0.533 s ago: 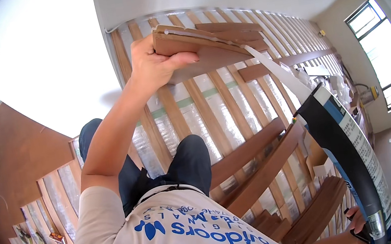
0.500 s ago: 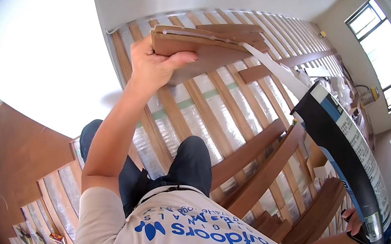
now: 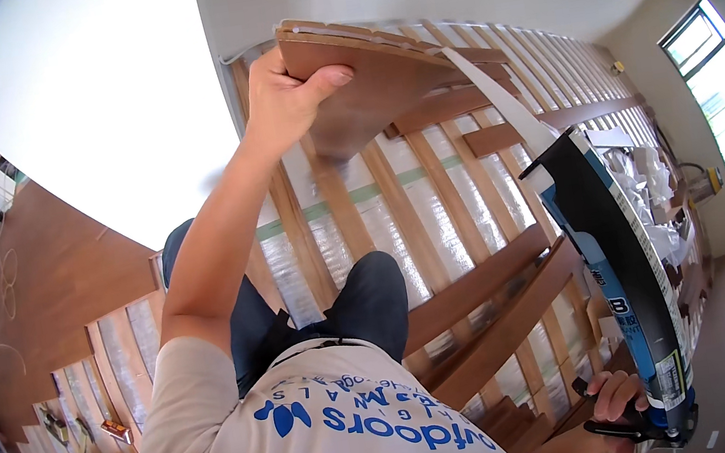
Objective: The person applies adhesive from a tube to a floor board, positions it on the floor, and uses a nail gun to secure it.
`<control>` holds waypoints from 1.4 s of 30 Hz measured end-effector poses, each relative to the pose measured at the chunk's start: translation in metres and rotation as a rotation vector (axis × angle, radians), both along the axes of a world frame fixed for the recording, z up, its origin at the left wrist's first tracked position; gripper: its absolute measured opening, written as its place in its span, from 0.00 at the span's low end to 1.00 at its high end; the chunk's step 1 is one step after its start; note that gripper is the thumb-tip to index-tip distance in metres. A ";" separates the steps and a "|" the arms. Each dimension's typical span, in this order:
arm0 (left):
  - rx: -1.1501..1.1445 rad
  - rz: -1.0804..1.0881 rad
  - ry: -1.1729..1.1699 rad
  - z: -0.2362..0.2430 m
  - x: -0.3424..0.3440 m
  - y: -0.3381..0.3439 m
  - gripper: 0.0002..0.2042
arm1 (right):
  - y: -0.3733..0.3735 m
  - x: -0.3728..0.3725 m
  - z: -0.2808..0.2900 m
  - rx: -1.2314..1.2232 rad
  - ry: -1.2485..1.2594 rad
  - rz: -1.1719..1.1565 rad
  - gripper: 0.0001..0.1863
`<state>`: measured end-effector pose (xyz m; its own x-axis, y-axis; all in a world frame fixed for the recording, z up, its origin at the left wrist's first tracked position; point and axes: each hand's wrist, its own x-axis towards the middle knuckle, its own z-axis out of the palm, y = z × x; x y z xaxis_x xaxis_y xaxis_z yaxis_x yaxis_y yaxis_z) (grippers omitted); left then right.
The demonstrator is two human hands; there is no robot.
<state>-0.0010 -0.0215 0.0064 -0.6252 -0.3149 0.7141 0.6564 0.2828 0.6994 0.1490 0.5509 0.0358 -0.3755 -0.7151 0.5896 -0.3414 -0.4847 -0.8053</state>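
Observation:
Up ahead, my left hand (image 3: 289, 102) grips one end of a brown wooden floorboard (image 3: 389, 84), thumb on its face and fingers behind. Along the board's upper edge runs a white bead of sealant (image 3: 335, 33). My right hand (image 3: 616, 395), at lower right, is wrapped round the handle of a caulking gun (image 3: 684, 433). Loaded in the gun is a black and blue sealant tube (image 3: 621, 255) pointing up and away. Its white tapered nozzle (image 3: 497, 96) meets the board's edge at the tip, near the far end.
Wooden battens (image 3: 389, 186) lie in rows over silvery sheeting, under my legs. Loose floorboards (image 3: 482, 284) lie across them to the right. Crumpled white wrapping (image 3: 648, 177) sits beyond the tube. At left are finished flooring (image 3: 63, 269) and hand tools (image 3: 57, 427). A white wall (image 3: 105, 105) stands close by.
The floorboard has risen a little and shows more of its face. The caulking gun has tilted and shifted, bringing my right hand and its handle further into view. The nozzle tip stays at the board's edge.

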 end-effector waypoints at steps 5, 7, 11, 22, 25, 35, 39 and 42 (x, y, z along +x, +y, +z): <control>0.219 -0.048 0.029 -0.011 0.009 -0.019 0.29 | -0.049 0.019 -0.031 -0.277 -0.191 -0.497 0.29; 0.383 0.001 0.181 -0.010 0.019 -0.034 0.32 | -0.056 0.012 -0.047 -0.356 -0.271 -0.466 0.30; 0.486 0.168 0.285 -0.008 0.088 -0.072 0.42 | -0.082 -0.002 -0.080 -0.458 -0.534 -0.325 0.27; 0.707 0.368 0.291 -0.053 0.199 -0.121 0.39 | -0.220 -0.044 -0.124 -0.462 -0.682 0.273 0.27; 0.774 0.419 0.244 -0.062 0.219 -0.136 0.39 | -0.250 -0.041 -0.120 -0.353 -0.758 0.291 0.27; 0.866 0.437 0.262 -0.097 0.239 -0.168 0.38 | -0.316 -0.035 -0.123 -0.047 -0.859 0.382 0.23; 0.868 0.445 0.270 -0.100 0.239 -0.173 0.39 | -0.321 -0.042 -0.128 0.019 -0.760 0.346 0.31; 0.872 0.440 0.297 -0.099 0.239 -0.172 0.37 | -0.329 -0.043 -0.128 -0.005 -0.763 0.363 0.31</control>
